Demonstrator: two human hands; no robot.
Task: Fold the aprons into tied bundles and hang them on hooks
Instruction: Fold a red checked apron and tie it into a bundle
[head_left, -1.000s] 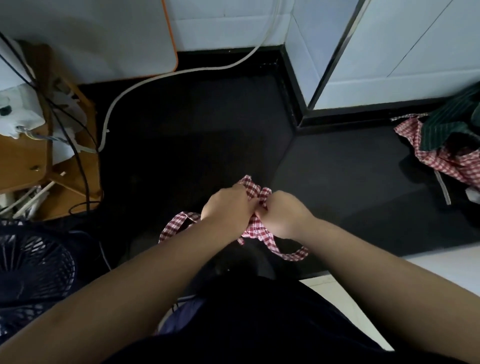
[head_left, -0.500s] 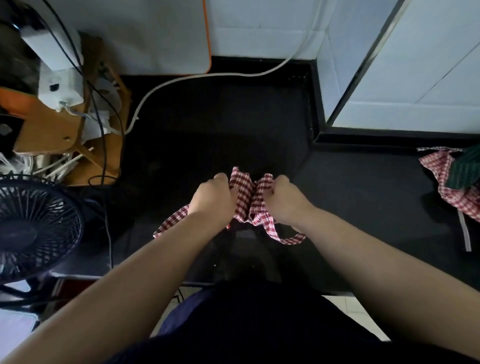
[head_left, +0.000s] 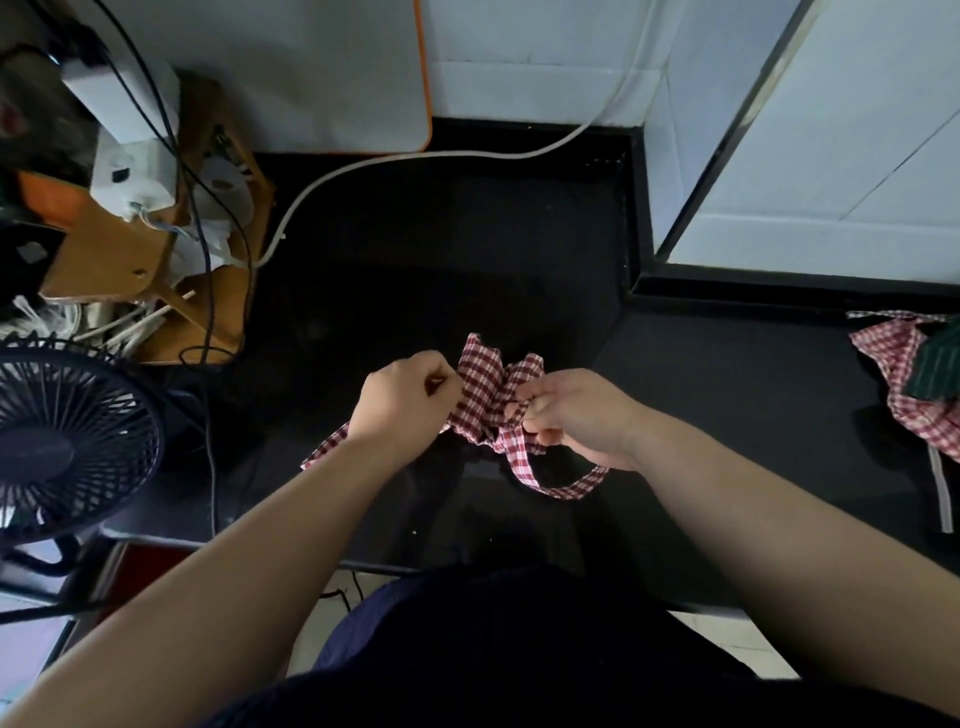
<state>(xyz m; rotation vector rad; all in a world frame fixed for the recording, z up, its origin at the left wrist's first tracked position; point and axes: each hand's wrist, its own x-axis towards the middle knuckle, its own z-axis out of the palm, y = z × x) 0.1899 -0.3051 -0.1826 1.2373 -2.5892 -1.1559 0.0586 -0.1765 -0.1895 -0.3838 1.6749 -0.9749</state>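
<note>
You are at the tying step: your left hand (head_left: 402, 402) is clenched on one side of the red-checked apron bundle (head_left: 485, 395) and your right hand (head_left: 576, 415) has its fingers curled round the strap at the other side, so the bundle sits between them over the black counter (head_left: 727, 415); whether it rests on the surface I cannot tell. A strap tail (head_left: 324, 449) runs out beneath your left wrist, and a strap loop (head_left: 566, 486) hangs below your right hand. The knot looks gathered but, to my eye, not yet snug, so the next move calls for a steady outward pull on both ends while you keep the folds pinched together. You have bare counter ahead and to the right as far as the pile of aprons (head_left: 904, 384); the fan (head_left: 67, 447) stands near your left forearm, and the counter's front edge (head_left: 395, 566) lies under your arms
</note>
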